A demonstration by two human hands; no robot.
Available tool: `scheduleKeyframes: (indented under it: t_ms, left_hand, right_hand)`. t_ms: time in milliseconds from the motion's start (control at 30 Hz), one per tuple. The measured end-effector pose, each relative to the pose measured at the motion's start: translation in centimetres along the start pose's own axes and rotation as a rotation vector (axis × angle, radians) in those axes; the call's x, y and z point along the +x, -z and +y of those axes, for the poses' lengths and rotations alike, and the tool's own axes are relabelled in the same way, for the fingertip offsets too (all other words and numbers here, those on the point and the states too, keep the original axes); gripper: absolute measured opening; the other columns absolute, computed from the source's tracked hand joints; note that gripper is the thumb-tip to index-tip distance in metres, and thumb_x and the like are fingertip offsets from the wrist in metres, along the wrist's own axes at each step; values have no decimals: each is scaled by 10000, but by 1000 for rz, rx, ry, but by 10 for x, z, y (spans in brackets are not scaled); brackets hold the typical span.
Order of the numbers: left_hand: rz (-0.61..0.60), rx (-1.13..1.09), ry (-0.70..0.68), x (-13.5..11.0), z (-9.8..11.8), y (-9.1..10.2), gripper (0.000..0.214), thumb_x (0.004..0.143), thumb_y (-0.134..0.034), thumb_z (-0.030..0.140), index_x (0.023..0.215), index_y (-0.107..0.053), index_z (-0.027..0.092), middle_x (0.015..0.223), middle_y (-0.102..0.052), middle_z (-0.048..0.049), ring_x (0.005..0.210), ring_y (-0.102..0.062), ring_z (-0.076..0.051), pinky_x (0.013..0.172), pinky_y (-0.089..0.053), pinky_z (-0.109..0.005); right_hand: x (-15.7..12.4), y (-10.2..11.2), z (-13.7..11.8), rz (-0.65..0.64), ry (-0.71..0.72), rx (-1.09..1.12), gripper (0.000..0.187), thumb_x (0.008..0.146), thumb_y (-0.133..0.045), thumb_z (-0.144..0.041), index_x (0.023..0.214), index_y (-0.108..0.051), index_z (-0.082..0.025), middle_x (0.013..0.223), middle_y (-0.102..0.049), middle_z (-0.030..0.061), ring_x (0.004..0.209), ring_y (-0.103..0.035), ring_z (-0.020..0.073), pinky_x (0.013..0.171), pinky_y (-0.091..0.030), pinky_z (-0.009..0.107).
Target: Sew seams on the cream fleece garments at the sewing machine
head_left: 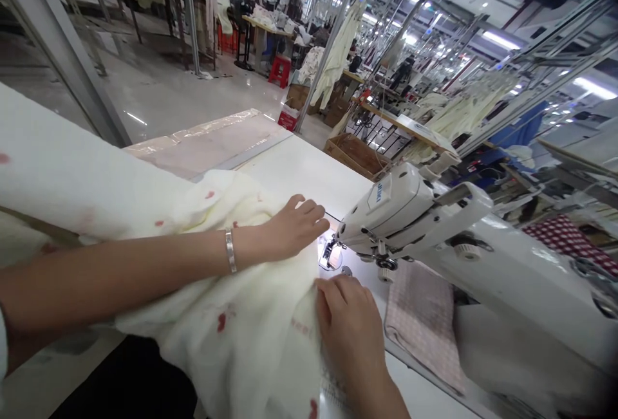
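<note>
Cream fabric (270,322) with small red printed marks spreads in loose folds over the sewing table and down toward my lap. My left hand (294,229), palm down with a bracelet at the wrist, curls its fingers on the fabric's far edge, just left of the needle area. Nearer to me, my right hand (350,322) is closed at the fabric's right edge, thumb and fingers together. A white sewing machine (405,206) stands to the right, its lit presser foot (332,253) between my two hands and beside the fabric's edge. My fingertips are partly hidden.
A folded pink checked cloth (422,322) lies under the machine arm. Beyond the white tabletop (309,171) is a metal post (333,39). Farther off are a cardboard box (357,154), a red stool (279,71), hanging cream garments (338,52) and other workstations.
</note>
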State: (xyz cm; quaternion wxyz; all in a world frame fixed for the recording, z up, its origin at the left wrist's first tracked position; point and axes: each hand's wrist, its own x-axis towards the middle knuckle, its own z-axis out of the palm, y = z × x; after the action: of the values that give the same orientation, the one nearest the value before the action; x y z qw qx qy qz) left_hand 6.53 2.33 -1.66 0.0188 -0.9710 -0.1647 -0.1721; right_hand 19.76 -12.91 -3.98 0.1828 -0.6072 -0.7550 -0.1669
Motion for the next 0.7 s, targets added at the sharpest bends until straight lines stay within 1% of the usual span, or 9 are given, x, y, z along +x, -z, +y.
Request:
scheduleKeyframes:
  t_ms: [67,133,200,300,400,500,600,633,700]
  left_hand:
    - [-46,-20,27,-6,13,9,219,748,-492,34,935,-535,140,940,-580,-106,861,-512,-243,763,-366,-377]
    - [-119,-59,13,-16,27,10,188,783,-555,146,971,-550,133,947,-605,-101,860,-534,-240,780,-388,-376]
    - [-141,-80,-7,-27,33,3,285,872,-534,299,1081,-545,106,1137,-594,-151,1034,-533,-276,917,-368,-422]
    - [-133,-111,-69,-40,30,-9,455,956,-397,454,1224,-499,100,1419,-411,-187,1333,-344,-292,1087,-232,-445]
    - [-177,-142,-127,-48,27,-6,473,975,-350,467,1284,-468,129,1463,-368,-167,1389,-276,-268,1118,-197,-446]
    - [-190,-139,-78,-53,33,3,385,982,-365,405,1251,-497,162,1463,-380,-144,1379,-302,-269,1111,-200,-485]
    - [-171,-107,11,-57,43,5,334,966,-421,367,1205,-521,156,1417,-444,-139,1336,-367,-270,1109,-197,-509]
    - [-161,-99,20,-58,45,4,344,959,-435,370,1212,-516,151,1404,-459,-141,1321,-385,-270,1108,-200,-509]
    - [-139,-106,7,-60,46,2,364,948,-452,383,1222,-514,152,1386,-479,-137,1293,-414,-271,1105,-210,-502]
  right_hand:
    - [-12,7,-6,31,61,41,242,879,-465,-150,1081,-598,-136,938,-633,86,871,-559,212,726,-391,329]
    - [-26,11,-15,65,161,128,264,878,-494,-165,1121,-583,-114,1065,-627,111,1057,-545,234,850,-418,356]
    - [-39,10,-25,67,236,193,232,874,-505,-179,1078,-600,-121,1111,-630,105,1165,-514,244,924,-416,368]
    - [-54,1,-43,58,144,238,234,889,-465,-188,1069,-607,-135,1142,-636,96,1206,-507,248,965,-405,390]
    - [-64,-12,-65,156,-23,342,254,927,-404,-269,1014,-625,-176,1093,-665,73,1184,-536,237,1011,-373,409]
    - [-69,-21,-81,267,-50,414,344,938,-369,-428,988,-637,-218,1013,-694,38,1135,-573,224,1068,-320,418]
    - [-63,-12,-74,263,46,450,401,959,-303,-487,938,-634,-262,879,-705,-22,1024,-621,165,1063,-334,343]
    - [-57,-5,-65,221,109,460,355,965,-324,-448,941,-629,-268,860,-702,-35,982,-628,138,1020,-377,291]
    - [-42,11,-39,50,245,457,201,936,-436,-275,1025,-616,-264,907,-693,-36,915,-625,97,856,-463,196]
